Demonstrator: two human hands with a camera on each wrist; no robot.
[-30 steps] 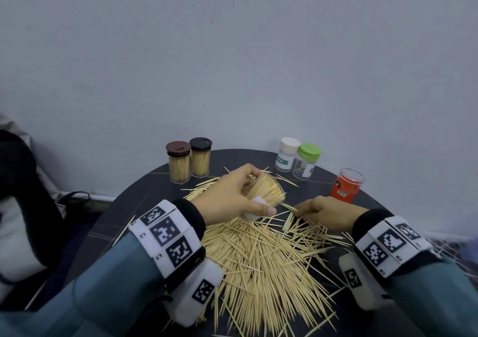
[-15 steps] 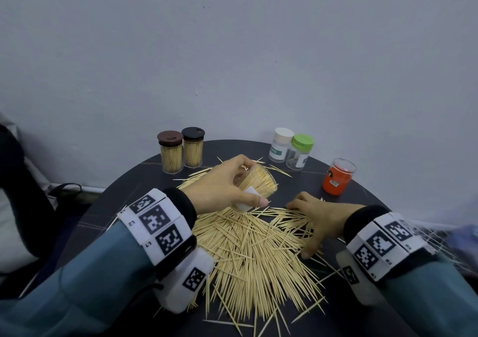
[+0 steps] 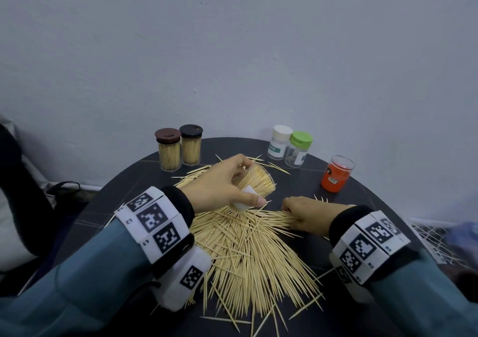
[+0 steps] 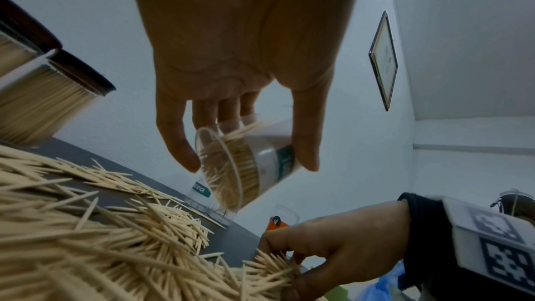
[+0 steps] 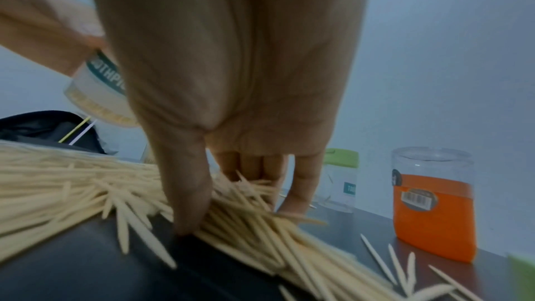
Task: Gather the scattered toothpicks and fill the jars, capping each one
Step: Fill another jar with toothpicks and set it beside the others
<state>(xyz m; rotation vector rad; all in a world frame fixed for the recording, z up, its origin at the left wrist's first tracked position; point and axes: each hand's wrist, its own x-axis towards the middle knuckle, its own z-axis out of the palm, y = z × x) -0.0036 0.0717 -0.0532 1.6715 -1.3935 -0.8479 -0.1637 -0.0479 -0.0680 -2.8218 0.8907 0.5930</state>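
A big pile of loose toothpicks (image 3: 248, 254) covers the middle of the round dark table (image 3: 129, 181). My left hand (image 3: 227, 186) grips an uncapped clear jar (image 3: 258, 181), tilted and packed with toothpicks, just above the pile's far edge. The left wrist view shows the jar (image 4: 240, 164) between my thumb and fingers, mouth toward the camera. My right hand (image 3: 300, 213) rests on the pile's right edge. There its thumb and fingers pinch a bundle of toothpicks (image 5: 246, 210) lying on the table.
Two full capped jars stand at the back left, one brown-lidded (image 3: 168, 150) and one black-lidded (image 3: 191, 146). At the back right stand a white-capped jar (image 3: 279, 142), a green-capped jar (image 3: 298, 149) and an uncapped orange jar (image 3: 337, 173). Stray toothpicks lie around them.
My right hand has come back from the pile's far side to its right edge and closed on a bundle. The left hand has kept hold of the tilted jar.
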